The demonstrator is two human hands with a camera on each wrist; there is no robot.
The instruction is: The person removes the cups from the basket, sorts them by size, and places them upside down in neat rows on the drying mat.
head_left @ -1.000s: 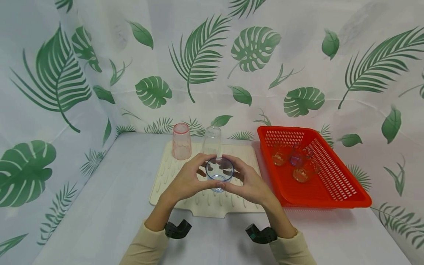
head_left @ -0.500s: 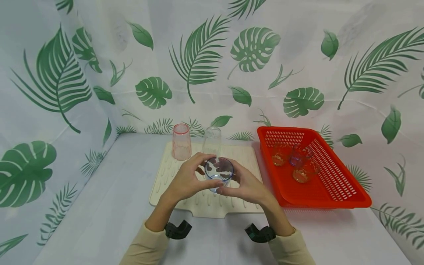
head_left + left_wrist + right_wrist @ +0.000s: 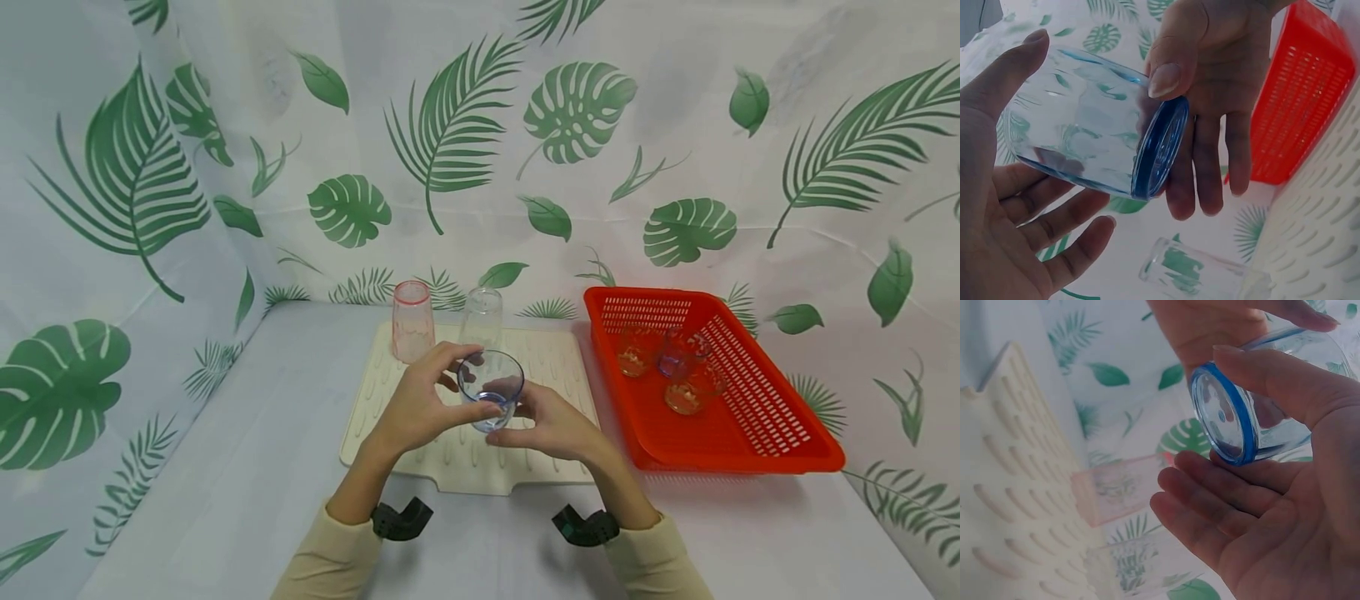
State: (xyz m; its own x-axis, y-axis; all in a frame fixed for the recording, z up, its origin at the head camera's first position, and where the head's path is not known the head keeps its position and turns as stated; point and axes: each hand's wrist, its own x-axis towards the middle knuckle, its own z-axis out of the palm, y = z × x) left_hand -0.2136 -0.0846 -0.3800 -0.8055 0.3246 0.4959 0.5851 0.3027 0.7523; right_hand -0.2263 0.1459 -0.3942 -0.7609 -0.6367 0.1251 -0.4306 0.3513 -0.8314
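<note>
A clear glass tumbler (image 3: pixel 491 385) with a blue tint is held in the air over the cream drainer mat (image 3: pixel 472 471), leaning a little, its open rim towards the head camera. My left hand (image 3: pixel 422 407) grips it near the rim, thumb in front and fingers behind. Lower down, my right hand (image 3: pixel 558 423) holds the tumbler by its thick blue base (image 3: pixel 1241 419), thumb on one side and fingers on the other. In the left wrist view, the right fingers (image 3: pixel 1207 162) are spread beside the base.
A pink glass (image 3: pixel 412 323) and a taller-looking clear glass (image 3: pixel 482 319) stand at the mat's back, apparently upside down. To the right, a red perforated basket (image 3: pixel 738 454) holds several small glass cups (image 3: pixel 682 396). Leaf-print cloth (image 3: pixel 450 167) hangs behind.
The tumbler has shifted slightly left and tilted more, rim leftward. My right hand has slid down from its side towards the base, while my left hand keeps its grip.
</note>
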